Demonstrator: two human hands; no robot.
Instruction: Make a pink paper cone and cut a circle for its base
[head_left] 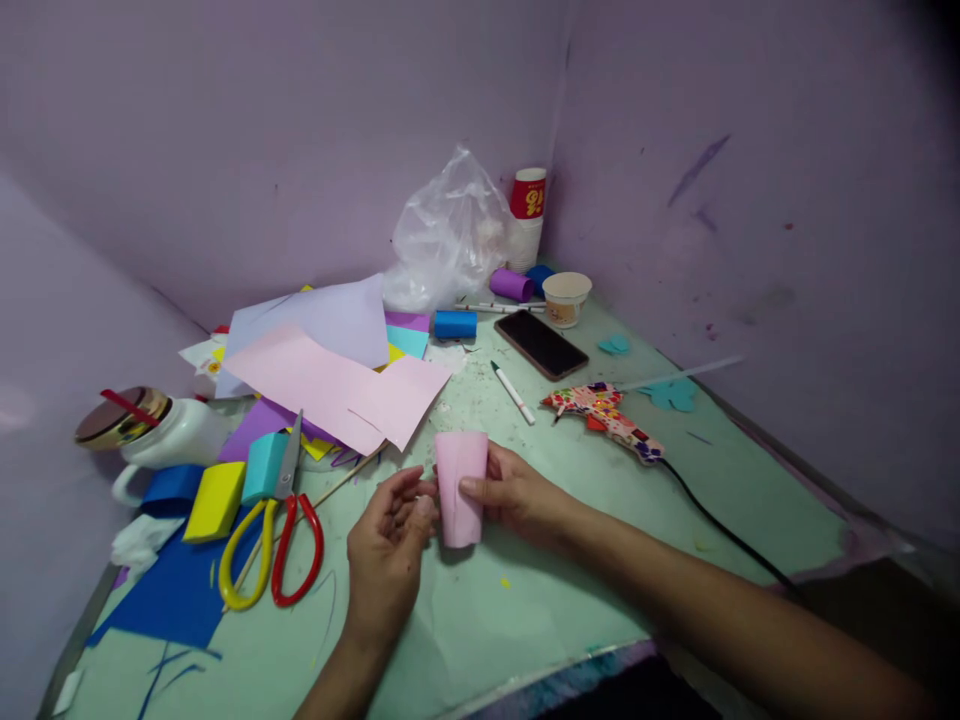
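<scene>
A pink paper tube (460, 490), wider at the top with a seam down its front, stands upright above the table's middle. My right hand (523, 490) grips its right side, thumb on the front and the other fingers behind. Close by on the left is my left hand (396, 535), its fingers curled and apart beside the tube; I see nothing held in it. Left of that hand lie scissors (281, 530) with one yellow and one red handle. A marker (513, 392) and a floral glue gun (604, 418) rest beyond my right hand.
Coloured paper sheets (322, 380) pile up at the left, near a white mug (184, 435) and small paper tubes (215, 502). Farther back are a phone (541, 344), a paper bowl (568, 298), a plastic bag (450, 235) and stacked cups (527, 220). A black cord (724, 530) trails right.
</scene>
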